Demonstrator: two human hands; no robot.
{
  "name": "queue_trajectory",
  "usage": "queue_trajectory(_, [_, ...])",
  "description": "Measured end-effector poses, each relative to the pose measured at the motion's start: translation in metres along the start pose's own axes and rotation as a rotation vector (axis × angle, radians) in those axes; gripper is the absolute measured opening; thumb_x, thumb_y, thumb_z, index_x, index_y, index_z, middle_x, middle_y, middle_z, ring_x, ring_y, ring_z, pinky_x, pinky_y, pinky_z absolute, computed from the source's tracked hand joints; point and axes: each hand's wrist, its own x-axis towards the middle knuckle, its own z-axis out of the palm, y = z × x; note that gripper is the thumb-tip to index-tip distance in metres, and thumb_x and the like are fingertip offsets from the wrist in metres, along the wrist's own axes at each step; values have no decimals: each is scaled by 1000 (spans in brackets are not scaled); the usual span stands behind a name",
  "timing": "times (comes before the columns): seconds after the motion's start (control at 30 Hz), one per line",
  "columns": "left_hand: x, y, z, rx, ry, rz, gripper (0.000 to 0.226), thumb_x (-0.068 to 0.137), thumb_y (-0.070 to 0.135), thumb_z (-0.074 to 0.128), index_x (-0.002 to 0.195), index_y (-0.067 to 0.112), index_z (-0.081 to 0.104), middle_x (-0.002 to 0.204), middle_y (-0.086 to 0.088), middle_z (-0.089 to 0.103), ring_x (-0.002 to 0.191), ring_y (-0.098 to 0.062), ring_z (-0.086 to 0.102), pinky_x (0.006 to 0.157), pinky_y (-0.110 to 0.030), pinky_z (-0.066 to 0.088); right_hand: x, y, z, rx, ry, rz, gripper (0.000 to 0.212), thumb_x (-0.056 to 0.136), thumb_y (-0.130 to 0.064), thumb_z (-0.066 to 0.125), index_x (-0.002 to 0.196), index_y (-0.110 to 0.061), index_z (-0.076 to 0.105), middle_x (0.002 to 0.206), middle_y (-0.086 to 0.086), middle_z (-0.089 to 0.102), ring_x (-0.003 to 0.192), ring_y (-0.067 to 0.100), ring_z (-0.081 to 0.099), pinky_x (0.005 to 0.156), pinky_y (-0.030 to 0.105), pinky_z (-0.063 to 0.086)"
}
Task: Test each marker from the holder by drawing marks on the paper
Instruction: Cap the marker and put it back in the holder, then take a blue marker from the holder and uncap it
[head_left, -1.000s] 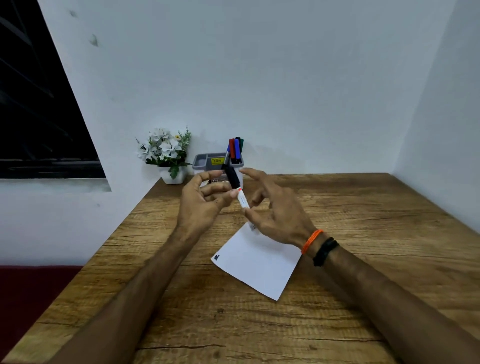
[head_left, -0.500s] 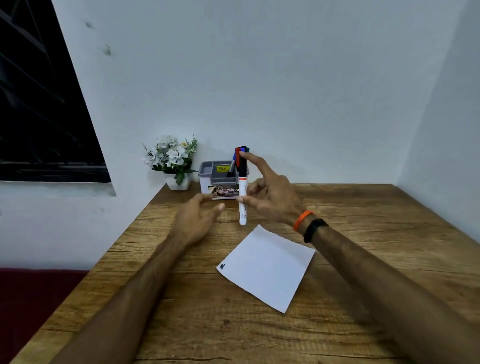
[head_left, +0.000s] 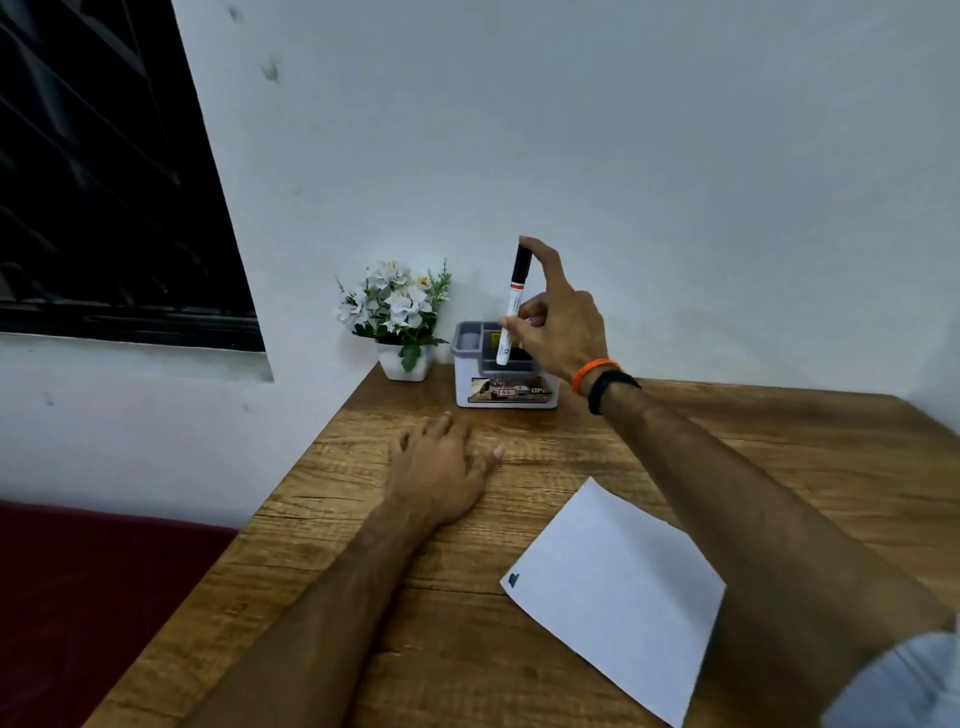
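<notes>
My right hand (head_left: 558, 322) holds a capped white marker with a black cap (head_left: 511, 306) upright, its lower end over the grey and white holder (head_left: 506, 392) at the back of the wooden desk (head_left: 779, 441). My hand hides the other markers in the holder. My left hand (head_left: 441, 473) rests flat on the desk in front of the holder, fingers spread, holding nothing. A white sheet of paper (head_left: 618, 597) lies nearer me on the right, with one small dark mark (head_left: 514, 578) at its left corner.
A small white pot of white flowers (head_left: 397, 317) stands left of the holder against the wall. The desk's left edge drops to a dark red surface (head_left: 78, 597). A dark window (head_left: 93, 171) is at the left.
My right hand carried the capped marker away from the paper and up over the holder. My left hand let go of the marker and dropped flat on the desk.
</notes>
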Motion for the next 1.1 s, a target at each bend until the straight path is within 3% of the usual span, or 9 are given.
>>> queue_trajectory(0.33, [3, -1, 1, 25, -22, -7, 69, 92, 67, 27, 144, 23, 38, 157, -4, 28, 144, -25, 23, 116, -50, 16, 5, -1, 30, -122, -39, -5, 86, 81, -26, 76, 150, -36, 25, 78, -2, 74, 74, 22, 70, 68, 37, 58])
queue_trajectory(0.5, [3, -1, 2, 23, -28, -9, 69, 92, 67, 27, 143, 23, 39, 157, -4, 28, 144, -24, 23, 117, -51, 15, 1, 5, 37, -156, -177, 38, 61, 88, -20, 64, 141, -38, 39, 82, 5, 73, 80, 26, 67, 76, 40, 58])
queue_trajectory(0.63, [2, -1, 1, 18, -26, -3, 69, 92, 67, 26, 143, 24, 39, 157, -3, 28, 144, -24, 23, 116, -51, 15, 2, 3, 27, -85, -186, 31, 64, 89, -13, 61, 143, -41, 40, 102, 1, 76, 94, 23, 69, 86, 40, 57])
queue_trajectory(0.77, [1, -1, 0, 17, -35, -9, 69, 91, 68, 25, 143, 24, 38, 158, -3, 27, 145, -23, 22, 117, -51, 15, -2, 7, 14, -88, -100, 35, 59, 87, -15, 67, 141, -29, 46, 102, -5, 75, 97, 20, 68, 90, 39, 55])
queue_trajectory(0.87, [0, 1, -2, 19, -50, -11, 69, 92, 68, 25, 145, 25, 37, 158, -2, 26, 146, -23, 20, 117, -50, 14, -6, 16, 4, -184, 5, -14, 45, 83, -16, 67, 127, -21, 56, 98, -5, 72, 95, 22, 67, 82, 35, 53])
queue_trajectory(1.03, [-1, 3, -4, 30, -43, -11, 69, 92, 67, 24, 145, 24, 37, 158, -3, 26, 146, -23, 20, 117, -49, 14, -7, 29, -6, -364, 64, -123, 31, 78, -21, 71, 108, -16, 66, 115, 7, 56, 104, 26, 54, 68, 30, 43])
queue_trajectory(1.1, [-1, 3, -4, 32, -47, -8, 69, 92, 67, 24, 144, 23, 37, 158, -3, 25, 146, -23, 20, 117, -49, 14, -5, 32, -6, -414, 43, -173, 27, 77, -18, 72, 103, -14, 70, 116, 9, 54, 107, 29, 50, 74, 36, 46])
